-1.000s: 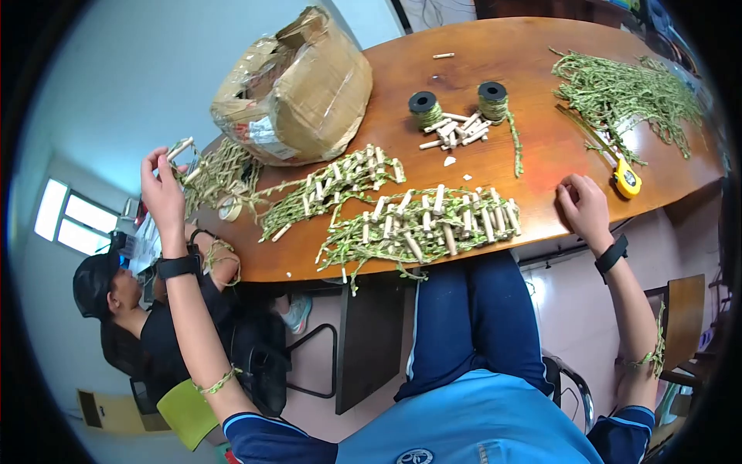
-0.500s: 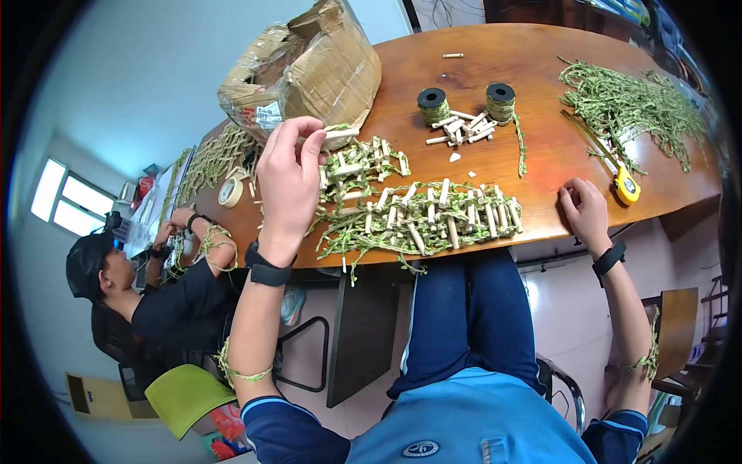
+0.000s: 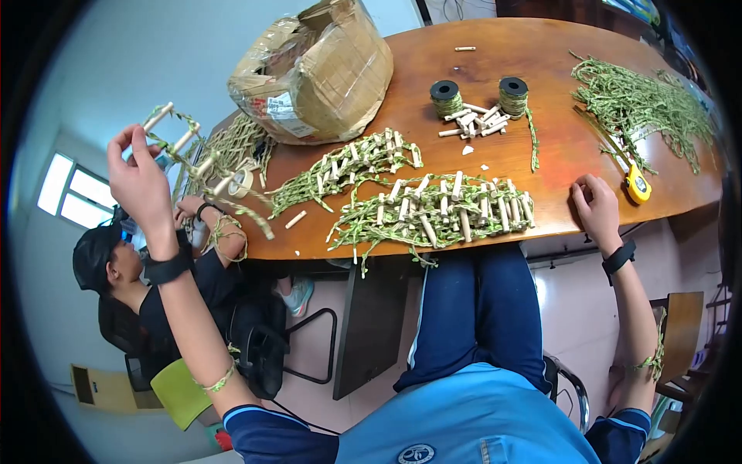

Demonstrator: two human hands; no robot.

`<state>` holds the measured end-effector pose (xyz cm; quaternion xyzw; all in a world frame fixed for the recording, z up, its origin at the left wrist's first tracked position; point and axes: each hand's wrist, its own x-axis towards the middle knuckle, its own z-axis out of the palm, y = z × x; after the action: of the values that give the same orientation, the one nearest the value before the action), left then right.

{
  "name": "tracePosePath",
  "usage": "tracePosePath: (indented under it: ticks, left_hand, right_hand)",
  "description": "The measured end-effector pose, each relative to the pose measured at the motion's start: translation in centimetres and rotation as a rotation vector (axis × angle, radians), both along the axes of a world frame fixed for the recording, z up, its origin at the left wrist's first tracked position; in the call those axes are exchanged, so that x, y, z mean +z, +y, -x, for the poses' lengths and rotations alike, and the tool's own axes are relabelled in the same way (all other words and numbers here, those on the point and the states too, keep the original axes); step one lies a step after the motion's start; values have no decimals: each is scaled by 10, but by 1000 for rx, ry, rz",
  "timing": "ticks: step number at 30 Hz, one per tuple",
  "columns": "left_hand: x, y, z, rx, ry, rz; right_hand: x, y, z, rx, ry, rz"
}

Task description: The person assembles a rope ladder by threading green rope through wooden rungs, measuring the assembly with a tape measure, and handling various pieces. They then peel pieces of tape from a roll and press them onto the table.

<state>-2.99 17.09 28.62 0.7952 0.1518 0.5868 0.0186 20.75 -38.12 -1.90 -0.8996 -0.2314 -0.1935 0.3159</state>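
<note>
My left hand [image 3: 143, 185] is raised off the table at the left. Its thumb and fingers pinch the top end of a small rope ladder [image 3: 184, 141], made of leafy green cord with pale wooden rungs, which hangs down to the right. My right hand [image 3: 596, 206] rests at the table's front edge, fingers loosely bent with a gap at the thumb, holding nothing. A large pile of similar ladders [image 3: 440, 213] lies at the front edge between my hands. Behind it is a smaller pile [image 3: 348, 166]. A loose wooden stick [image 3: 295, 220] lies nearby.
A battered cardboard box [image 3: 332, 85] stands at the back left, near a tape roll [image 3: 240, 182]. Two cord spools [image 3: 446, 99] stand beside loose sticks [image 3: 483, 120]. A yellow tape measure [image 3: 637, 185] and a cord heap [image 3: 641, 108] lie right. A person in a black cap [image 3: 97, 259] sits left.
My left hand has moved left and up from the smaller pile, drawing one ladder out into the air. The right hand stays at the table edge. The view has shifted slightly.
</note>
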Motion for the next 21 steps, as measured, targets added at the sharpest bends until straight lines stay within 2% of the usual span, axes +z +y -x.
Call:
tracePosePath:
  ticks: [5,10,12,16,18,21]
  left_hand:
    - [10,-26,-14,14,73,-63]
    - [-42,-70,-46,-87,162,-164]
    - [-74,-105,-63,-200,176,-202]
    - [-135,-173,-100,-585,245,-112]
    - [-158,-203,-112,-753,360,74]
    - [-165,-225,-112,-912,490,219]
  right_hand:
    - [-2,-1,-1,-1,10,-10]
    - [-3,-1,-2,1,8,-12]
    - [-1,-1,-2,-2,30,7]
    - [-3,-2,-3,-11,7,17]
    - [-3,-2,-3,-8,6,10]
    - [-1,-1,-2,-12,17,12]
